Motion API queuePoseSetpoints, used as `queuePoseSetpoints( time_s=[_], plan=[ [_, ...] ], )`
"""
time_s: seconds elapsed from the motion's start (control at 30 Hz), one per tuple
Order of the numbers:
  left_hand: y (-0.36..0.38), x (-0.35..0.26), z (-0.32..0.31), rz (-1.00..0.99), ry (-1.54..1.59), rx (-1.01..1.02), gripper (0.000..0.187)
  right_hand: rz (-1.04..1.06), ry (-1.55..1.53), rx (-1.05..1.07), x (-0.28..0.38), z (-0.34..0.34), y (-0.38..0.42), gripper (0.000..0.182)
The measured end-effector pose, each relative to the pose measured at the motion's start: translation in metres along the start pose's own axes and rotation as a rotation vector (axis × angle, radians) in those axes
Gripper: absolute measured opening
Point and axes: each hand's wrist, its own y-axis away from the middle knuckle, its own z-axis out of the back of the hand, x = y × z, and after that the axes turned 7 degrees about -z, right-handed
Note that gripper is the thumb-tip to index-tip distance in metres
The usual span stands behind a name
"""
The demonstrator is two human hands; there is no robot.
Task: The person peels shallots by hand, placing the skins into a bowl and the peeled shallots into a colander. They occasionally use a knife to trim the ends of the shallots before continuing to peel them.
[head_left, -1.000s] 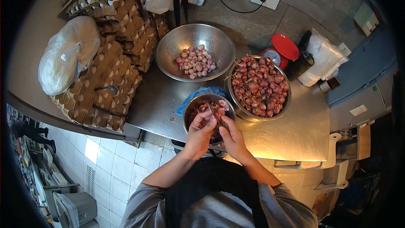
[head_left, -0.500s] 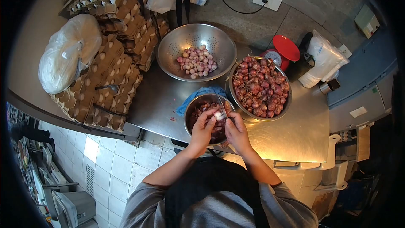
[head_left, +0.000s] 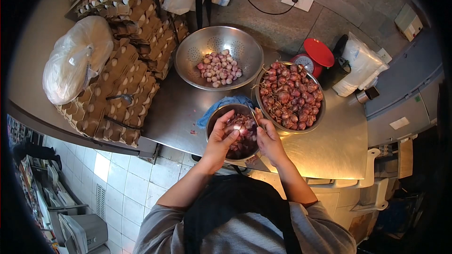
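We are noting the hands farther apart than half a second earlier: the right hand (head_left: 270,142), clamped on a knife (head_left: 254,116), is holding the blade away from the pale bulb (head_left: 237,128), so cutting is apparently pausing. The left hand (head_left: 217,137) is curving around the bulb over the small bowl (head_left: 241,158); its grip we cannot tell. The bowl is sitting at the table's (head_left: 325,155) front edge; bare steel is stretching toward the right front corner.
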Motion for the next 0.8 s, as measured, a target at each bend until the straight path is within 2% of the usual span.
queuePoseSetpoints(
  time_s=[0.07,0.17,0.27,0.37,0.47,0.53,0.7,0.8],
  plan=[
    [-0.002,-0.001,0.007,0.042,0.011,0.018,0.033,0.039,0.058,-0.011,0.007,-0.006,0.003,0.037],
    [-0.003,-0.003,0.009,0.057,0.118,0.012,0.025,0.047,0.112,0.083,0.000,-0.002,0.005,0.047],
    [-0.004,-0.003,0.009,0.051,0.190,-0.005,0.021,-0.085,0.025,0.121,0.000,-0.004,0.015,0.047],
    [-0.005,-0.003,0.007,0.015,0.196,-0.013,0.020,-0.123,-0.190,0.247,0.005,-0.011,0.029,0.045],
    [-0.003,-0.002,0.004,-0.004,0.164,-0.010,0.021,0.040,0.031,0.238,0.001,-0.015,0.029,0.044],
    [-0.002,-0.002,0.003,-0.018,0.132,-0.008,0.022,0.111,0.194,0.143,-0.002,-0.016,0.026,0.044],
    [0.000,-0.002,-0.001,-0.093,-0.006,-0.010,0.027,0.131,0.328,0.081,-0.003,-0.013,0.026,0.042],
    [0.003,-0.001,-0.003,-0.147,-0.077,-0.045,0.028,0.305,0.545,-0.010,-0.008,-0.014,0.023,0.040]
  ],
)
